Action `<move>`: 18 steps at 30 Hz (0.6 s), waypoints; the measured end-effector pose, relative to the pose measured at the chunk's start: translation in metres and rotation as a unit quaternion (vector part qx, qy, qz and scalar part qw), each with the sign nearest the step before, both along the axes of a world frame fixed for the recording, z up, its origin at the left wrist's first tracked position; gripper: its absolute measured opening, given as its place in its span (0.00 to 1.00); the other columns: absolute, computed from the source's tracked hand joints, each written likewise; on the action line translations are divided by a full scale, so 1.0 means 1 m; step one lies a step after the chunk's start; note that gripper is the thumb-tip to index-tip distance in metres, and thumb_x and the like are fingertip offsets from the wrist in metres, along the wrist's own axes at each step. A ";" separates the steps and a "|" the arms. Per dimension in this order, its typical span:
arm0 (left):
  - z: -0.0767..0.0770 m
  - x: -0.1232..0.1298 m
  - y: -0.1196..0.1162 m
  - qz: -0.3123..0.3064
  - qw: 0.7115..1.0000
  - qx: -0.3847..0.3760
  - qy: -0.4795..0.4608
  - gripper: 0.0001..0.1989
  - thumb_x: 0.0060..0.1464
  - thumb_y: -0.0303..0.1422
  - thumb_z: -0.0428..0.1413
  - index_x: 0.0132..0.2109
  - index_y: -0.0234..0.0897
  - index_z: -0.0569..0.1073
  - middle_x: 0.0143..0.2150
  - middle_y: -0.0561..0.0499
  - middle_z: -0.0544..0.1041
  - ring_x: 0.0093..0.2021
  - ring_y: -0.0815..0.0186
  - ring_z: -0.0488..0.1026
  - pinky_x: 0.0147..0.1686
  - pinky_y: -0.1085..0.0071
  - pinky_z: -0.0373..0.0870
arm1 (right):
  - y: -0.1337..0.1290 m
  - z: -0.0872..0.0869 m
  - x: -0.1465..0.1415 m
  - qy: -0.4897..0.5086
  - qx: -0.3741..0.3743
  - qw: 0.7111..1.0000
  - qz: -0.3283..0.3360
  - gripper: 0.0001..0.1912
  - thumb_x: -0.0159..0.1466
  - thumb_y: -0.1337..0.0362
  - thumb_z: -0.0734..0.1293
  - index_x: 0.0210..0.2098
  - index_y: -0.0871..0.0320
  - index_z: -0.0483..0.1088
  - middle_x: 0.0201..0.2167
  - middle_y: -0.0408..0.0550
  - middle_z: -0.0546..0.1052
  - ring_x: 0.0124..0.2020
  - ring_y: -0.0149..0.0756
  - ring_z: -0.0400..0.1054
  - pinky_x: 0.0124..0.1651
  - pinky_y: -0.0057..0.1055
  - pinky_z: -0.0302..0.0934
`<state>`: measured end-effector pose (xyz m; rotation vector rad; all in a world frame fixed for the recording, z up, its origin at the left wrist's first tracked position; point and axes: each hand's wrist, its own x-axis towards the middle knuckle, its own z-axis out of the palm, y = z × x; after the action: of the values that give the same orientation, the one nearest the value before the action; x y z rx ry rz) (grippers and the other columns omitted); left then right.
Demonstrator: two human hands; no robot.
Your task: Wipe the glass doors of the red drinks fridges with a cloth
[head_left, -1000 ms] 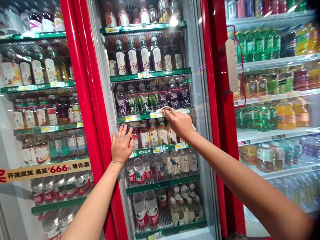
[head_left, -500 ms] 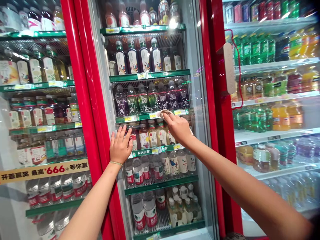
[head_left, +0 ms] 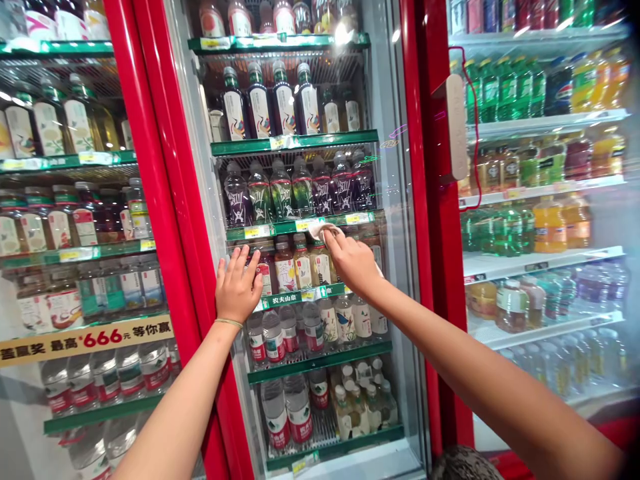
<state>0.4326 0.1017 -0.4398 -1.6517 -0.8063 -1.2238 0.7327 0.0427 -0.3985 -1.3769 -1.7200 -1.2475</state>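
Observation:
In the head view my left hand (head_left: 238, 285) lies flat with fingers spread, against the left edge of the middle fridge's glass door (head_left: 397, 220) and its red frame (head_left: 183, 200). A thin band circles that wrist. My right hand (head_left: 354, 265) pinches a pale cloth (head_left: 325, 230) and presses it to the glass, at the height of a green shelf edge (head_left: 285, 228). Behind the glass, just above the cloth, stand dark and green drink bottles (head_left: 300, 190). Part of the cloth is hidden under my fingers.
A left fridge with shelved bottles carries a yellow printed strip (head_left: 85, 339). To the right, a white box-shaped handle (head_left: 454, 127) with a red cord (head_left: 475, 133) sits on the red frame. Another drinks fridge (head_left: 545, 263) stands beyond. Something dark and rounded (head_left: 463, 465) shows at the bottom edge.
My right hand and the cloth have shifted slightly left on the glass, and more of the cloth shows. My left hand stays on the door edge. The whole view has moved a little.

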 end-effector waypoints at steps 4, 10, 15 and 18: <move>0.000 0.001 -0.001 0.000 1.000 -0.002 -0.002 0.30 0.65 0.33 0.53 0.72 0.47 0.62 0.73 0.45 0.61 0.74 0.52 0.58 0.74 0.46 0.48 | -0.002 -0.011 0.003 -0.008 -0.025 1.000 -0.007 0.29 0.72 0.72 0.53 0.71 0.63 0.55 0.52 0.64 0.77 0.44 0.45 0.71 0.40 0.37 0.59; 0.001 0.001 -0.001 0.002 1.000 -0.004 -0.004 0.30 0.65 0.33 0.53 0.72 0.46 0.62 0.73 0.45 0.62 0.74 0.52 0.58 0.75 0.47 0.48 | 0.013 0.013 -0.009 0.040 0.027 0.999 0.014 0.29 0.72 0.70 0.51 0.71 0.65 0.55 0.55 0.66 0.76 0.44 0.46 0.69 0.38 0.37 0.60; 0.000 0.000 -0.001 -0.006 1.000 -0.010 -0.007 0.29 0.65 0.33 0.53 0.72 0.46 0.63 0.73 0.45 0.62 0.74 0.52 0.58 0.74 0.46 0.48 | 0.005 -0.046 -0.005 -0.064 -0.008 0.997 0.035 0.29 0.71 0.72 0.54 0.71 0.61 0.57 0.53 0.62 0.77 0.43 0.44 0.68 0.41 0.38 0.57; 0.000 0.001 -0.002 -0.009 1.000 -0.010 -0.006 0.29 0.65 0.33 0.53 0.72 0.45 0.63 0.73 0.45 0.62 0.74 0.52 0.58 0.75 0.46 0.47 | 0.006 -0.066 0.017 -0.047 0.010 0.998 0.029 0.29 0.71 0.71 0.56 0.70 0.59 0.59 0.49 0.60 0.78 0.43 0.45 0.67 0.44 0.40 0.55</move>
<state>0.4335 0.1001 -0.4398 -1.6715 -0.8156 -1.2435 0.7499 0.0485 -0.4648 -1.2653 -1.7926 -1.3130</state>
